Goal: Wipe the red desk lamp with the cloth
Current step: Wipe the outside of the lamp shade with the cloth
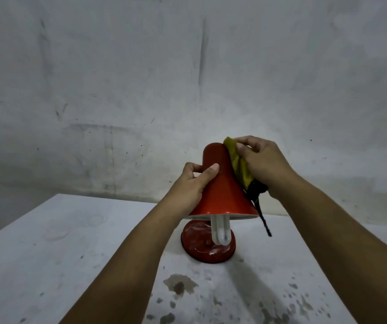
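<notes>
Red desk lamp (220, 190) standing on a pale, stained counter (47, 249), viewed from above and behind the two forearms. The conical shade is steadied by the left hand (193, 183): its thumb is laid across the near face of the narrow neck, and the other fingers (193, 168) are curled round the left side, so that the shade is gripped. A yellow cloth (236, 162) is pressed against the right flank of the shade by the right hand (264, 164), whose fingers are bent over the fabric and pinch it against the red surface near the top of the neck. The lower part of the cloth is dark (almost black), bunched under the heel of the right hand, with a thin dark strip hanging down past the rim of the shade. A white U-shaped bulb (220, 231) is seen projecting below the rim. The round red base (207, 246) is set on the counter directly beneath; whitish scuffs are visible on it. Dark blotches are scattered over the near part of the counter. A grey, marked wall (187, 66) fills the background.
</notes>
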